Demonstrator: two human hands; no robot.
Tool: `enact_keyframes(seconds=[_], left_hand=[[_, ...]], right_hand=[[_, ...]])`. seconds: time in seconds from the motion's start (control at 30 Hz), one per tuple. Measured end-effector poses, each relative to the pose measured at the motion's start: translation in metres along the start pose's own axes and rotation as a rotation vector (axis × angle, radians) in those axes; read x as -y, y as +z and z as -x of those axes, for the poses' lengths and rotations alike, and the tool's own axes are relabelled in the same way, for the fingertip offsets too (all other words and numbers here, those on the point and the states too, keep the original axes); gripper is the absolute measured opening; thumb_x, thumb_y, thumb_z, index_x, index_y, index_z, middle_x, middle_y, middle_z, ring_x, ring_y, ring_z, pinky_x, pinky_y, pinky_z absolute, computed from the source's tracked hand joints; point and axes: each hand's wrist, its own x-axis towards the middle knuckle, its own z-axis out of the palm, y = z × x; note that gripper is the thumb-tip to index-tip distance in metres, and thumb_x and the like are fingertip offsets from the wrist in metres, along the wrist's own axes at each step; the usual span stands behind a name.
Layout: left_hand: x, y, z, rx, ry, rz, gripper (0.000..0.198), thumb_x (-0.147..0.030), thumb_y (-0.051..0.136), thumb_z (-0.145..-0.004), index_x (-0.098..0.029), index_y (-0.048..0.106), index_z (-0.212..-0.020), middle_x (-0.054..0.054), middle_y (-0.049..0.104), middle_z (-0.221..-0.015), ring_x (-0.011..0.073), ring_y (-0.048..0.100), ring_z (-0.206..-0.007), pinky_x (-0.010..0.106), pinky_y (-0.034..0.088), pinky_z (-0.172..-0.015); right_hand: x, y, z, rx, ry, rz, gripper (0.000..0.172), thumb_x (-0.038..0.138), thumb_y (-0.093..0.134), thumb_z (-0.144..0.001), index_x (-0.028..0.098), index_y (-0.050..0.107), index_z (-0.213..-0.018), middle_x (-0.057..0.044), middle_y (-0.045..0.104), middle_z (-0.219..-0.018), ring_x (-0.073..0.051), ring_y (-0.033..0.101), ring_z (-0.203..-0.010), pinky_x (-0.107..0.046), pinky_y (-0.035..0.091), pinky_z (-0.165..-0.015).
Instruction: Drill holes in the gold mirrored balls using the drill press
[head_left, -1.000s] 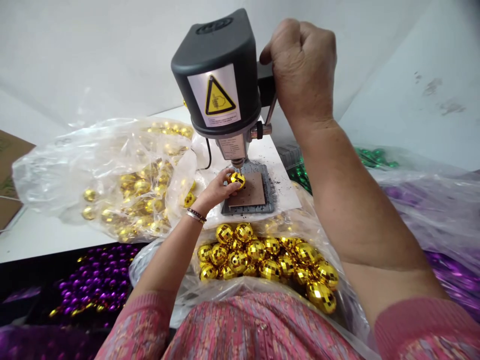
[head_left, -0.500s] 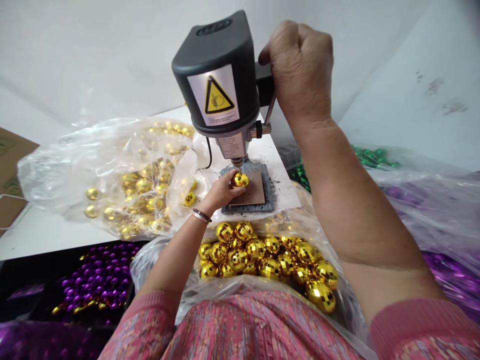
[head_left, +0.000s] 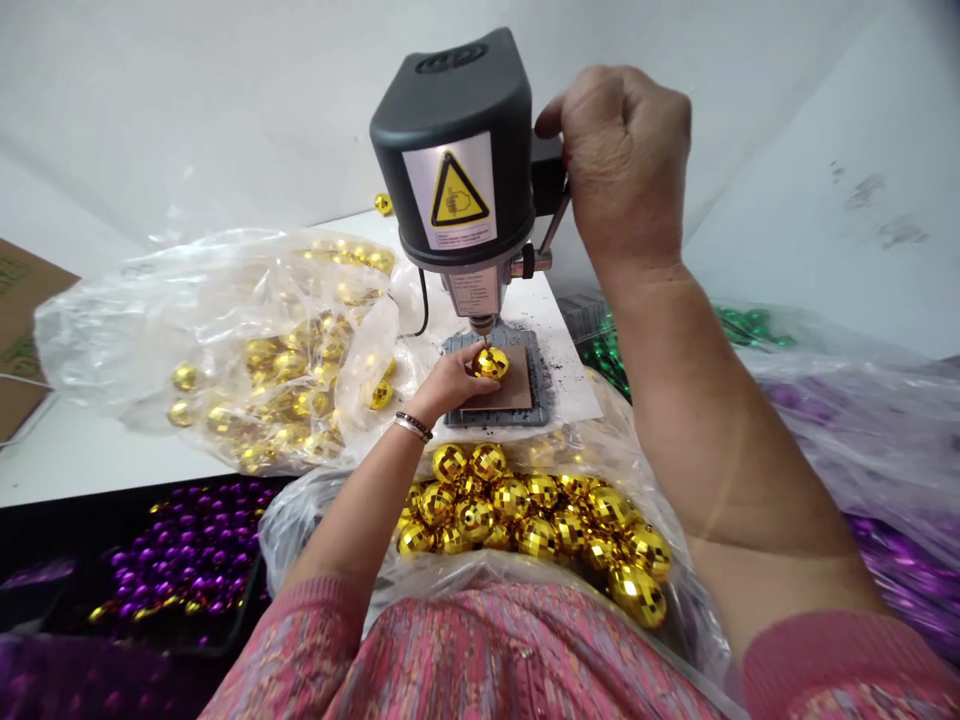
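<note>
A small black bench drill (head_left: 457, 150) with a yellow warning label stands on a white table (head_left: 97, 460). My right hand (head_left: 626, 165) is closed round the drill's feed lever at the machine's right side. My left hand (head_left: 450, 385) pinches a gold faceted ball (head_left: 491, 361) on the brown pad of the drill base (head_left: 525, 395), right under the drill bit. Whether the bit touches the ball is hard to tell.
A clear bag of gold faceted balls (head_left: 525, 515) lies open in my lap. Another clear bag of gold balls (head_left: 247, 350) sits on the table to the left. Purple balls (head_left: 187, 550) fill a dark tray at lower left; green balls (head_left: 600, 350) and purple bags lie at right.
My right hand has come down a little with the lever. My left hand still holds the gold ball under the bit. The view has shifted slightly.
</note>
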Motion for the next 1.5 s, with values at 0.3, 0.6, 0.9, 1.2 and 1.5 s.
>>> enact_keyframes(seconds=[0.3,0.6,0.9,1.2,1.5], left_hand=[[0.010,0.003,-0.001,-0.003,0.010,0.099,0.081,-0.022,0.086,-0.063,-0.016,0.064,-0.141,0.004,0.077,-0.110,0.0209,0.068,-0.097,0.035,0.053,-0.096],[0.013,0.005,-0.001,-0.018,0.027,0.088,0.085,-0.026,0.086,-0.063,-0.017,0.061,-0.144,0.004,0.076,-0.118,0.0208,0.068,-0.101,0.036,0.052,-0.099],[0.007,0.004,0.004,-0.001,0.048,0.046,0.075,-0.024,0.083,-0.067,-0.017,0.064,-0.139,0.001,0.077,-0.112,0.0197,0.068,-0.099,0.030,0.054,-0.093],[0.010,0.004,0.005,0.008,0.082,0.081,0.071,-0.025,0.083,-0.068,-0.016,0.065,-0.136,0.003,0.077,-0.111,0.0215,0.069,-0.101,0.031,0.054,-0.096],[0.011,0.005,0.015,-0.036,0.087,0.103,0.069,-0.022,0.082,-0.070,-0.013,0.062,-0.136,0.007,0.075,-0.117,0.0220,0.069,-0.104,0.033,0.054,-0.096]], right_hand=[[-0.001,-0.026,0.083,-0.019,-0.211,-0.018,0.038,0.025,0.042,-0.091,0.020,0.075,-0.110,-0.001,0.070,-0.084,-0.008,0.058,-0.068,-0.025,0.050,-0.078],[-0.031,-0.017,0.116,-0.100,-0.376,0.225,0.041,0.025,0.037,-0.096,0.026,0.070,-0.120,-0.004,0.072,-0.099,-0.014,0.061,-0.083,-0.031,0.052,-0.083],[-0.041,-0.009,0.118,-0.269,-0.619,0.251,0.036,0.014,0.041,-0.093,0.019,0.069,-0.115,-0.002,0.059,-0.070,-0.013,0.049,-0.066,-0.027,0.044,-0.068],[-0.052,-0.001,0.135,-0.281,-0.569,0.140,0.037,0.015,0.041,-0.093,0.020,0.070,-0.114,-0.002,0.065,-0.076,-0.013,0.056,-0.069,-0.027,0.047,-0.071],[-0.007,-0.002,0.039,-0.198,-0.103,-0.189,0.035,0.023,0.044,-0.097,0.008,0.075,-0.098,-0.002,0.066,-0.073,-0.007,0.064,-0.073,-0.026,0.055,-0.082]])
